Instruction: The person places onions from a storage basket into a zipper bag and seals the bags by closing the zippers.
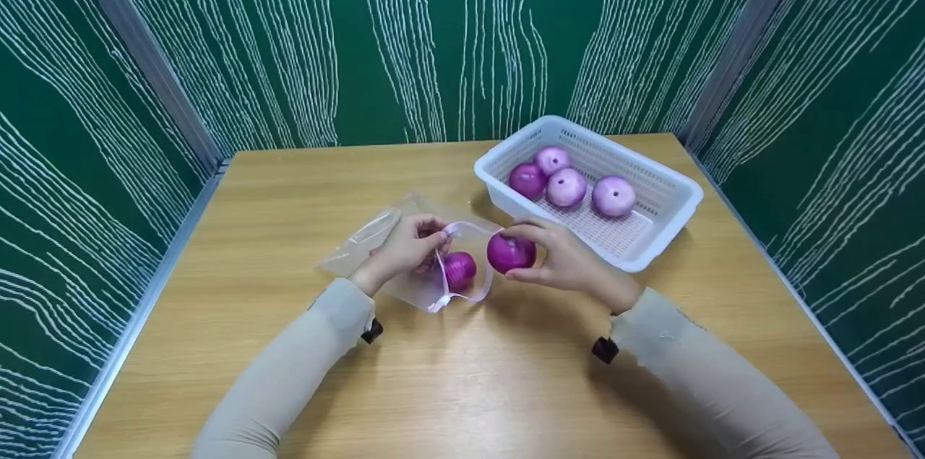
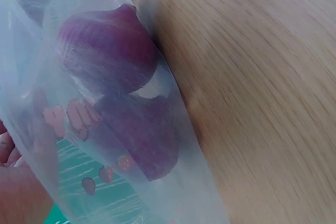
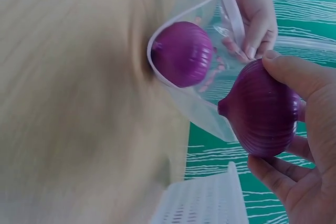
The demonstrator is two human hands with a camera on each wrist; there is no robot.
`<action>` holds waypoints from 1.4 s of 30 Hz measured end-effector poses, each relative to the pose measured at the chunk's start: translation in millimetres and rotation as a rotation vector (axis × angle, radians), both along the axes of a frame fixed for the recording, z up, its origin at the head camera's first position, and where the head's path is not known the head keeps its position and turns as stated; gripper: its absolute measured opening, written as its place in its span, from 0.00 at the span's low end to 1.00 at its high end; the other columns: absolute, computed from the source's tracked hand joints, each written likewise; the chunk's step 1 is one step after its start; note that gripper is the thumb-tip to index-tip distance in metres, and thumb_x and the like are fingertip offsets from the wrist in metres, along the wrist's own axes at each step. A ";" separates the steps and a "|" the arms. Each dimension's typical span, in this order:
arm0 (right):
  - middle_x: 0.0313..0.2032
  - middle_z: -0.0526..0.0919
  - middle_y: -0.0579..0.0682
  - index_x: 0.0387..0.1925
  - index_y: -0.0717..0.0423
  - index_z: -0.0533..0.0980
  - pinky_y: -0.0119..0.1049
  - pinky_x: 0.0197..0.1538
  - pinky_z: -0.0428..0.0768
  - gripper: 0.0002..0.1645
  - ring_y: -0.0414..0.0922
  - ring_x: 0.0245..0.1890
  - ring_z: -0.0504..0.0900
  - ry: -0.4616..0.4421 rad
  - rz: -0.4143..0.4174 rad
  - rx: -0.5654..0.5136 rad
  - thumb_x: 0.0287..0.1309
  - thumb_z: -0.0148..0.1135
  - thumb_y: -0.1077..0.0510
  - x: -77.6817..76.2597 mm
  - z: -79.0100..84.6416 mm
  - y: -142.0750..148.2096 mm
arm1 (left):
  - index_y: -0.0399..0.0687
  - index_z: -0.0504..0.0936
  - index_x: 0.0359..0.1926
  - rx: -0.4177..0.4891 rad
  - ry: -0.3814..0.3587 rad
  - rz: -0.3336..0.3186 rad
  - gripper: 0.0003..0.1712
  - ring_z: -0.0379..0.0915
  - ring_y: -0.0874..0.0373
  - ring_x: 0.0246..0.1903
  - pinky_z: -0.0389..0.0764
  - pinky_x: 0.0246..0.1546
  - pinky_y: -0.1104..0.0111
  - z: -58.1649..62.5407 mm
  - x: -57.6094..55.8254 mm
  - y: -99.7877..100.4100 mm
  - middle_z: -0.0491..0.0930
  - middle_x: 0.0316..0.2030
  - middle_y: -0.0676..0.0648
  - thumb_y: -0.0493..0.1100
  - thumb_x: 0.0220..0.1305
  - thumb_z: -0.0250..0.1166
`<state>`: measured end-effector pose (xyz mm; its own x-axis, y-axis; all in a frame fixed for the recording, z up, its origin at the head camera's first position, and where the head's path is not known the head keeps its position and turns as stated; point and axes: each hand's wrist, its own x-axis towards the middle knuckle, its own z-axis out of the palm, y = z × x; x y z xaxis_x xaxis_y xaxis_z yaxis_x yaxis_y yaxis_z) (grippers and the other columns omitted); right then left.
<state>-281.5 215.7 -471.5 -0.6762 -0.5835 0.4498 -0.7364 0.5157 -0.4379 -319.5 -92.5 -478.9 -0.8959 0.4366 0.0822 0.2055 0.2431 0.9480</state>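
Note:
My left hand (image 1: 410,248) pinches the upper rim of a clear zip bag (image 1: 412,293), whose mouth gapes toward the right. Inside the bag near its mouth lies a purple onion (image 1: 459,269). Through the plastic, the left wrist view shows that onion (image 2: 107,51) and a second onion (image 2: 142,135) deeper in. Just outside the opening, my right hand (image 1: 560,256) grips another purple onion (image 1: 511,253) between thumb and fingers. In the right wrist view the held onion (image 3: 265,108) points its stem end at the bag mouth.
A white perforated basket (image 1: 661,220) stands at the back right, close behind my right hand. Several onions (image 1: 613,196) lie in it, some with pale ends upward. Green panels with white lines (image 1: 390,40) border the wooden table (image 1: 448,401) at the back and sides.

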 end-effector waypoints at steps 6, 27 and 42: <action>0.59 0.87 0.58 0.61 0.59 0.84 0.54 0.62 0.87 0.36 0.57 0.60 0.86 0.014 0.024 0.006 0.53 0.87 0.52 0.5 -8.6 -5.8 | 0.24 0.82 0.55 -0.004 -0.019 0.007 0.13 0.74 0.63 0.26 0.71 0.19 0.77 2.7 0.7 0.5 0.84 0.31 0.47 0.32 0.80 0.59; 0.61 0.86 0.58 0.64 0.55 0.84 0.51 0.62 0.88 0.36 0.56 0.59 0.88 -0.034 0.029 0.107 0.56 0.84 0.46 7.6 -30.8 -24.6 | 0.27 0.83 0.55 -0.005 -0.051 0.019 0.12 0.69 0.63 0.20 0.70 0.16 0.76 2.6 2.9 0.9 0.84 0.32 0.42 0.33 0.81 0.60; 0.61 0.86 0.60 0.63 0.58 0.83 0.54 0.65 0.86 0.38 0.59 0.61 0.87 0.019 0.004 0.213 0.58 0.82 0.41 9.1 -34.2 -38.1 | 0.27 0.85 0.52 -0.022 0.017 0.020 0.10 0.78 0.64 0.28 0.76 0.23 0.75 1.9 1.5 3.6 0.86 0.31 0.47 0.31 0.78 0.61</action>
